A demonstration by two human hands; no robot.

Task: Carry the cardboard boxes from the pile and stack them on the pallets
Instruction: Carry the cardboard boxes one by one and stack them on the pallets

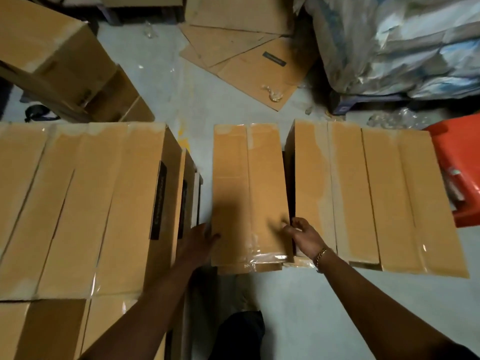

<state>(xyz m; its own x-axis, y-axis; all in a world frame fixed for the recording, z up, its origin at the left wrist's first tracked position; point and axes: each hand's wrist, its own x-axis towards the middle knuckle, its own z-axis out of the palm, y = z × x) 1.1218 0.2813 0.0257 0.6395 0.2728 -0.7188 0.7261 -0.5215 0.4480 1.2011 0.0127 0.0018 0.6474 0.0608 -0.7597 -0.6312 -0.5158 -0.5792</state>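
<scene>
A long taped cardboard box (246, 193) lies in the middle, on top of another one like it. My left hand (201, 239) grips its near left edge, thumb on the top face. My right hand (302, 236) curls its fingers into the narrow gap at the box's near right edge. To the right a row of like boxes (376, 193) stands close beside it. On the left rises a taller stack of boxes (85, 203) with black labels on its side.
Flattened cardboard sheets (241, 55) lie on the grey floor ahead. Plastic-wrapped bales (405, 42) fill the far right on a dark pallet (345, 106). An orange plastic object (462, 172) sits at the right edge. More boxes (52, 53) lean at the far left.
</scene>
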